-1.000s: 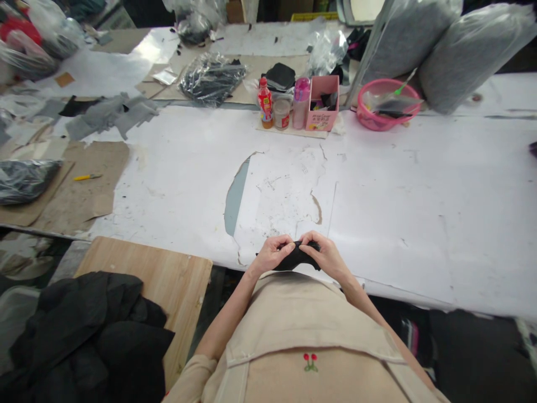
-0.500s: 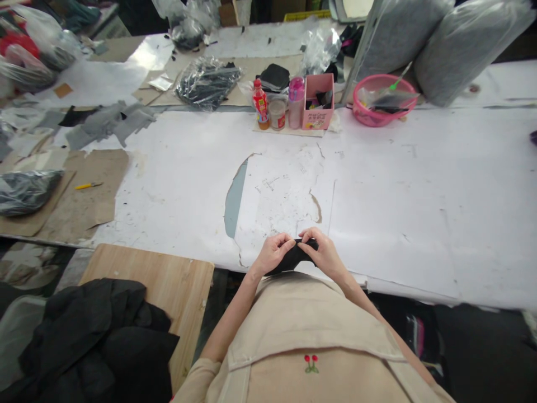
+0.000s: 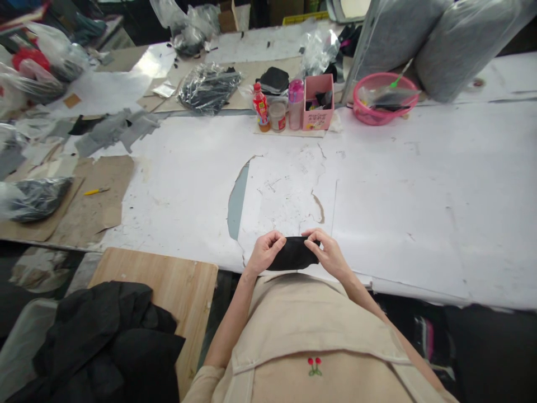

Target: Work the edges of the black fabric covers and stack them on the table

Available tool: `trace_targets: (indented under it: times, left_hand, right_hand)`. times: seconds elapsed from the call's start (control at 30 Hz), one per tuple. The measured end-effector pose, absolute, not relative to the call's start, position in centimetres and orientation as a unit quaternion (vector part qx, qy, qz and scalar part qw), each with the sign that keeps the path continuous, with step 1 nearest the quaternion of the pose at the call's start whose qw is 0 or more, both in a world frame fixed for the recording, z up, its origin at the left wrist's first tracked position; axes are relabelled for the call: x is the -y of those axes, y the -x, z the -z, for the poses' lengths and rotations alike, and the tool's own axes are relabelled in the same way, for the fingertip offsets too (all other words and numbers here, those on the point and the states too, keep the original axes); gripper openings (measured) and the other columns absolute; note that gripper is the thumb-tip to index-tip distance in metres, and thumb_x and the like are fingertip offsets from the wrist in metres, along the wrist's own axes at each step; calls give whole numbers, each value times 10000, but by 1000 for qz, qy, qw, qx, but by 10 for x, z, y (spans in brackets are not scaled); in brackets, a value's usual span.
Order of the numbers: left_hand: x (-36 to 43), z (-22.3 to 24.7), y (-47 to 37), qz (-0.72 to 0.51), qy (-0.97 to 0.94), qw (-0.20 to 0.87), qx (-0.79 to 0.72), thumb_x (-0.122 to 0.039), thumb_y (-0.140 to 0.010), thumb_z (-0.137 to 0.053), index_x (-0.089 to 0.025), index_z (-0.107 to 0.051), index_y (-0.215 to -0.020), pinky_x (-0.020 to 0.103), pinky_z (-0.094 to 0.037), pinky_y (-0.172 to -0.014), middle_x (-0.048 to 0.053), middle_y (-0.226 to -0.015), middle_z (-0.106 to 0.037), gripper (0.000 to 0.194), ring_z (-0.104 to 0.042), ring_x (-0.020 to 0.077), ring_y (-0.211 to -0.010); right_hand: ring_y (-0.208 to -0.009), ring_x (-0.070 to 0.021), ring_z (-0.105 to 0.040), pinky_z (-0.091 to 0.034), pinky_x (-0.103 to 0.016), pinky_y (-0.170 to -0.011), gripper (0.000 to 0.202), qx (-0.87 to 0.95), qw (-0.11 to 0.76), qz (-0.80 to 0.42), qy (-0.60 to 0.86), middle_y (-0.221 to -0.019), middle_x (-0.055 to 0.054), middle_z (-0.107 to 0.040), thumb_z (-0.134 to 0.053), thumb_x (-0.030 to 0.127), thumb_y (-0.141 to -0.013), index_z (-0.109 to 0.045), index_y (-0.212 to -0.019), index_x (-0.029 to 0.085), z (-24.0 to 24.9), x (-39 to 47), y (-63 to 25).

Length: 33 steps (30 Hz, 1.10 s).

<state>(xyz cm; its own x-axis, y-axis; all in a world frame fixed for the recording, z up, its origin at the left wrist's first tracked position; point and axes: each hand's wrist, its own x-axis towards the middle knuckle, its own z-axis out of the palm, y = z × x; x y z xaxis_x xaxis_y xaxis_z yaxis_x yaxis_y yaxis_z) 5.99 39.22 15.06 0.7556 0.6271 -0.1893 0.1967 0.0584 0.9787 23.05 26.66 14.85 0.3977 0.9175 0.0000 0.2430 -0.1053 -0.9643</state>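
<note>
A small piece of black fabric (image 3: 295, 254) is stretched between my two hands at the table's front edge, close to my apron (image 3: 306, 313). My left hand (image 3: 268, 250) pinches its upper left side between thumb and fingers. At the upper right end, my right hand (image 3: 325, 250) grips it the same way, thumb in front. The fabric's top edge runs nearly straight between the thumbs, and its lower part hangs down. Whether it has several layers, I cannot tell.
White paper (image 3: 398, 196) with tears covers the table. Along the back stand a red-capped bottle (image 3: 260, 109), a glass jar (image 3: 277, 116), a pink box (image 3: 318, 103) and a pink basin (image 3: 384, 115). A yellow cutter (image 3: 96, 191) lies left. Black cloth (image 3: 109, 336) is heaped on a wooden board (image 3: 168, 274).
My hands have moved a little apart, and the black fabric between them is now spread wider and flatter. The view has shifted slightly.
</note>
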Motion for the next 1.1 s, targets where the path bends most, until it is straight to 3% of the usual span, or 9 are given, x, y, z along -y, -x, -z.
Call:
trace_targets:
  times: [0.53, 0.7, 0.8, 0.93, 1.1]
  left_hand:
    - [-389, -151, -59, -160, -731, 594, -294, -388, -949, -442, -171, -490, -734, 235, -335, -607, -28, -670, -418, 309, -392, 110, -639]
    - [-386, -150, -60, -150, -721, 602, -309, -411, -888, -555, -172, -507, -731, 231, -339, -604, -31, -672, -453, 291, -410, 110, -642]
    - [-387, -150, -59, -176, -730, 577, -322, -398, -886, -560, -170, -519, -712, 235, -346, -623, -30, -665, -460, 290, -417, 114, -652]
    - [-395, -150, -51, -210, -686, 595, -361, -399, -884, -562, -173, -509, -695, 236, -338, -611, -34, -645, -435, 300, -398, 112, -631]
    - [-403, -150, -41, -228, -655, 619, -368, -398, -871, -584, -170, -505, -685, 236, -324, -605, -34, -644, -424, 305, -380, 108, -622]
  right_hand:
    - [-896, -204, -597, -435, -345, -826, 187, 426, 508, -310, 681, -920, -56, -647, -556, 268, -902, -529, -725, 213, -150, -265, -227]
    - [-888, -205, -602, -455, -354, -811, 177, 446, 493, -289, 689, -917, -55, -644, -550, 248, -908, -520, -736, 217, -152, -270, -223]
    - [-959, -224, -599, -459, -392, -868, 155, 485, 465, -236, 702, -987, -65, -646, -575, 232, -895, -522, -749, 221, -152, -272, -221]
    - [-1151, -282, -540, -366, -501, -1040, 98, 538, 408, -145, 723, -1179, -87, -613, -620, 153, -830, -558, -836, 229, -147, -268, -223]
    - [-1118, -253, -577, -460, -435, -954, 156, 490, 460, -197, 714, -1153, -91, -596, -568, 99, -818, -554, -899, 232, -140, -263, -228]
